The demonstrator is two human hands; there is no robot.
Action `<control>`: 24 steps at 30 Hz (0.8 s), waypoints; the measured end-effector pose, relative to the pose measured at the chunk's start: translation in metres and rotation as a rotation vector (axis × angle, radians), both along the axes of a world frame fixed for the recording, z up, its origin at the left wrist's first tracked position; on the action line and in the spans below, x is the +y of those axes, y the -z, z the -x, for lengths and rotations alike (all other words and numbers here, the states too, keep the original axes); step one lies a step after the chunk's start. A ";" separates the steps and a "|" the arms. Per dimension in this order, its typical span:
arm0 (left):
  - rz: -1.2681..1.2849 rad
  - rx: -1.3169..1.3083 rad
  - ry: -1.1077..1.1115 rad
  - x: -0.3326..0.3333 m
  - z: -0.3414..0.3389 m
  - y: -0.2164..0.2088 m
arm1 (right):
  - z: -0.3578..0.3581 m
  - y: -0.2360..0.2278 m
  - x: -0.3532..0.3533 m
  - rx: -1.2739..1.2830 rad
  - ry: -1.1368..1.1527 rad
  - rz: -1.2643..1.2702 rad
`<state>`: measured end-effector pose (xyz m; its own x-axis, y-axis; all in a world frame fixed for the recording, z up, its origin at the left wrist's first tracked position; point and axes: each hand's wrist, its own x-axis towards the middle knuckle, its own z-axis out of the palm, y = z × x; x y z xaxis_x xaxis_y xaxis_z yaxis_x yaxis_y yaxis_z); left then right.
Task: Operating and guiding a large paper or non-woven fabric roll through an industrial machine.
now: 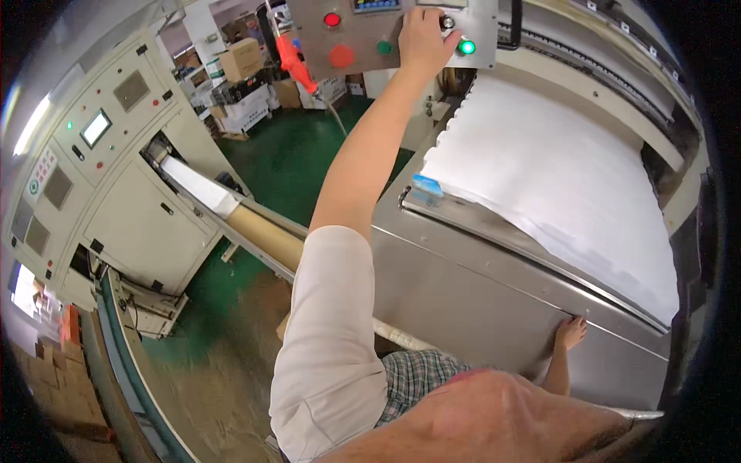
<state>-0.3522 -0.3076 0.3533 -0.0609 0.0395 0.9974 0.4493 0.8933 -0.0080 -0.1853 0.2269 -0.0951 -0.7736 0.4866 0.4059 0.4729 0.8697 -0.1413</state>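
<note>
A plain white short sleeve [328, 309] and a grey-green checked garment [417, 376] are worn.

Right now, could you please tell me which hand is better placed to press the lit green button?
Probably the left hand: it is at the control panel, close beside the lit green button. The right hand is farther off, at the metal cover.

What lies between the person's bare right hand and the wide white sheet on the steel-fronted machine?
In the head view, a narrow smooth steel strip, then a long silvery metal bar, lie between the bare right hand and the wide white sheet.
</note>
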 end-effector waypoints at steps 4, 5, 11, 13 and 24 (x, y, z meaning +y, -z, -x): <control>-0.026 -0.018 -0.143 0.020 0.010 -0.006 | -0.001 0.004 0.007 -0.037 0.025 0.031; -0.019 -0.016 -0.138 0.020 0.013 -0.007 | -0.002 0.004 0.007 -0.036 0.030 0.038; -0.040 0.035 -0.145 0.020 0.019 -0.008 | -0.004 -0.009 0.001 -0.028 -0.002 0.059; -0.044 0.041 -0.150 0.020 0.021 -0.008 | -0.004 -0.016 -0.002 -0.069 0.011 0.087; -0.037 0.065 -0.153 0.021 0.021 -0.007 | -0.001 -0.006 0.005 -0.052 0.033 0.102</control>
